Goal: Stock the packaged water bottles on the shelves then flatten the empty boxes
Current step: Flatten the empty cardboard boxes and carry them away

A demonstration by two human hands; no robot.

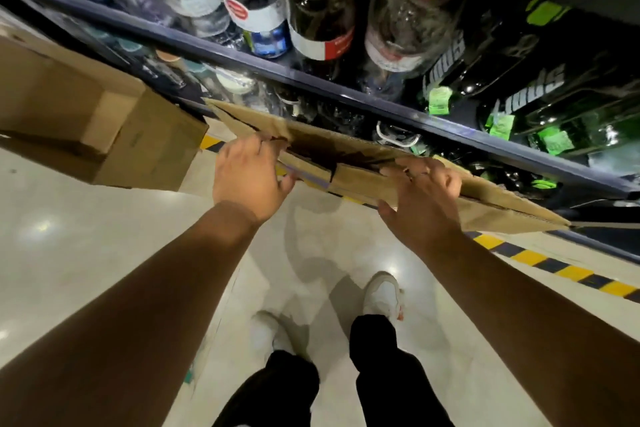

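Stage: flattening | your left hand (249,177) and right hand (424,198) grip the nearly flat box (363,180) in front of the shelves (311,80) | bottles (263,17) appear stocked | second box (104,121) on your left not yet flattened

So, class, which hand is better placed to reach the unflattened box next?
Left. The left hand grips the flat box on the side nearest the unflattened box; the right hand holds the far end.

Striped tape (550,265) on glossy floor (86,253)
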